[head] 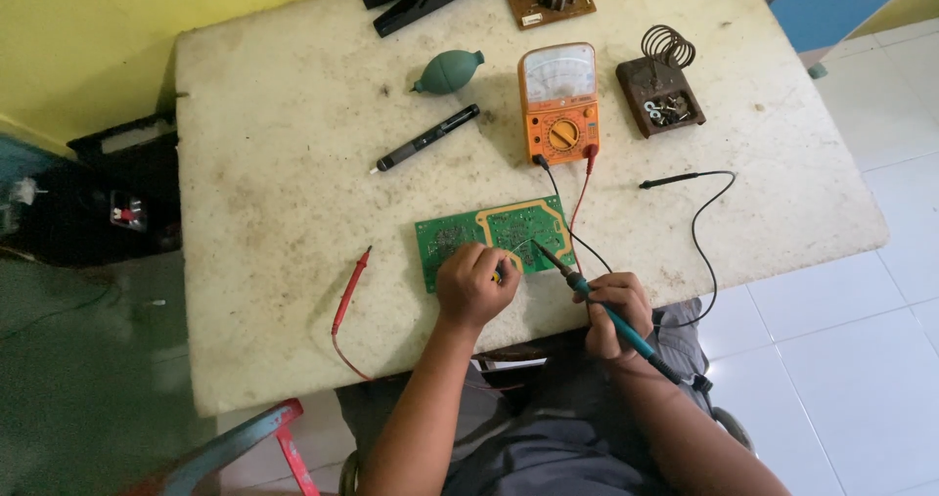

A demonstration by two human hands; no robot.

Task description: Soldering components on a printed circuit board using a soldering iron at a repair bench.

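Two bare hands work over a green circuit board lying flat near the front edge of a worn white table. Farthest left on the table lies a red probe with its wire trailing off the edge. Next, the left hand rests on the board's front edge, its grip pinched together on something small that looks like thin solder wire; too small to tell for sure. The board looks light, thin, stiff and fragile, best held by its bare edges. To the right, the right hand has its grip wrapped around the teal handle of a soldering iron, tip touching the board. The iron seems light and rigid, hot at its tip, so only the handle is safe. Behind sit an orange meter and a coiled iron stand.
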